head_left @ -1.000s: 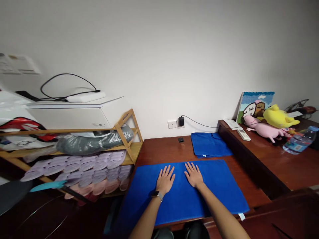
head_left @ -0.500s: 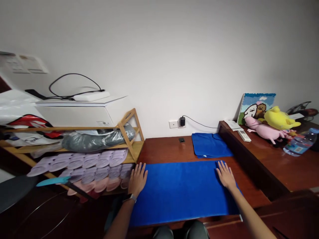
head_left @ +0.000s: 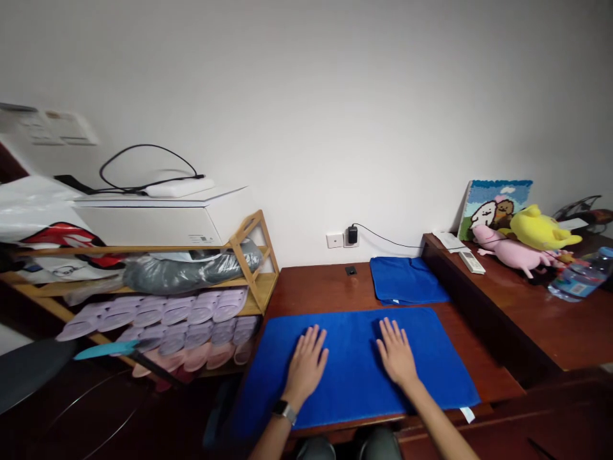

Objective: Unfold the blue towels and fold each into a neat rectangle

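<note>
Palms down and fingers (head_left: 320, 340) opened out straight, a person's left hand (head_left: 305, 367) — a watch (head_left: 285, 410) on its wrist — and right hand (head_left: 397, 358) are over a blue towel (head_left: 349, 374) spread across the wooden worktop (head_left: 311, 289) (a folded blue cloth (head_left: 407, 281) lies just behind, toward the wall (head_left: 297, 140)).

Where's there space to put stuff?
There's bare desk behind the spread blue cloth, left of the folded cloth. The other desk is bare in front of the pink toy. It's crowded by that toy, the yellow toy and bottle. The left hand and right hand are over the spread cloth.
</note>
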A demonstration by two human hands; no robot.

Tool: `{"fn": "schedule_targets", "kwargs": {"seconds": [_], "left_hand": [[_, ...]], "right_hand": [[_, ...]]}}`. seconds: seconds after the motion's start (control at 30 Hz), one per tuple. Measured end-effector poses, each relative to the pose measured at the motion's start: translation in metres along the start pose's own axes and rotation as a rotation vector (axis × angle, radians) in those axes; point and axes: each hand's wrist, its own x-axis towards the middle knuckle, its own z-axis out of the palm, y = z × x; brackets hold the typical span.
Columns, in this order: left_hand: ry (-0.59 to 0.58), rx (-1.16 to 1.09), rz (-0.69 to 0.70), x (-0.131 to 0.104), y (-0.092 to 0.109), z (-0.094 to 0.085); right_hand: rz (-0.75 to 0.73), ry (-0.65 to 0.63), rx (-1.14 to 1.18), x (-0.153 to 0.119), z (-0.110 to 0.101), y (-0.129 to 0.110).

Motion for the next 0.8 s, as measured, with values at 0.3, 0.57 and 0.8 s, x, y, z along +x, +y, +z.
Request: {"fn": "schedule_targets", "kwargs": {"seconds": [0.3,0.57,0.8], "left_hand": [[-0.061,0.015,-0.075,-0.049,-0.002,0.002],[0.130,0.086,-0.294,-0.112,-0.060,-0.009],[0.080,0.213,-0.319,-0.117,-0.071,-0.015]], "right_hand": [[0.091,-0.008,0.023,-0.053,0.001,0.005],[0.242,0.088,0.024,-0.082,0.004,0.070],[0.344,0.145,-0.028,-0.092,0.017,0.113]]}}
